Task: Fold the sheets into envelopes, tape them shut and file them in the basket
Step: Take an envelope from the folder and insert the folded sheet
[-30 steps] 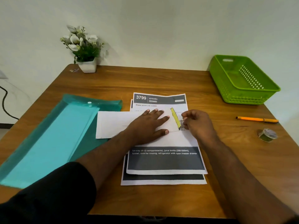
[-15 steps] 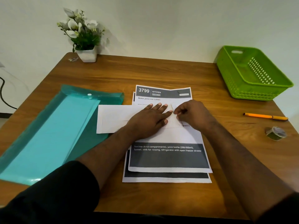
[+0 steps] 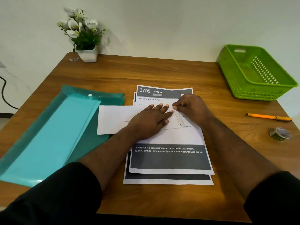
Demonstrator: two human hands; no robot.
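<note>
Wooden table (image 3: 162, 73) against a plain pale wall, brown grain running side to side. Dark cable (image 3: 4, 93) trailing down at far left, off the table.

Far left of the hands: one teal folder (image 3: 48, 135), snap-buttoned, lying flat and angled. Beyond it, well behind the left hand: one potted plant (image 3: 84, 34), white flowers, white pot, near the back edge by the wall.

Left hand (image 3: 151, 120) flat, palm down, fingers straight and together, pressing on one folded white sheet (image 3: 113, 119). Forearm bare, dark sleeve pushed up near the elbow. Folded sheet reaching left from under that palm, its left end overlapping the folder's edge, its right end under the fingertips of both hands.

Right hand (image 3: 191, 108) just beside the left fingertips, fingers curled, tips pinching or pressing at the folded sheet's right corner; exact grip hard to tell. Forearm bare, dark sleeve at the elbow.

Under both hands: a stack of printed sheets (image 3: 170, 159), at least two, dark bands top and bottom, headed "3799 KITCHEN".

Right of the right hand, apart: one orange pen (image 3: 267, 117); nearer than it, one tape roll (image 3: 279, 134). Well behind and right: one green basket (image 3: 256, 72), slotted, at the table's back corner.
</note>
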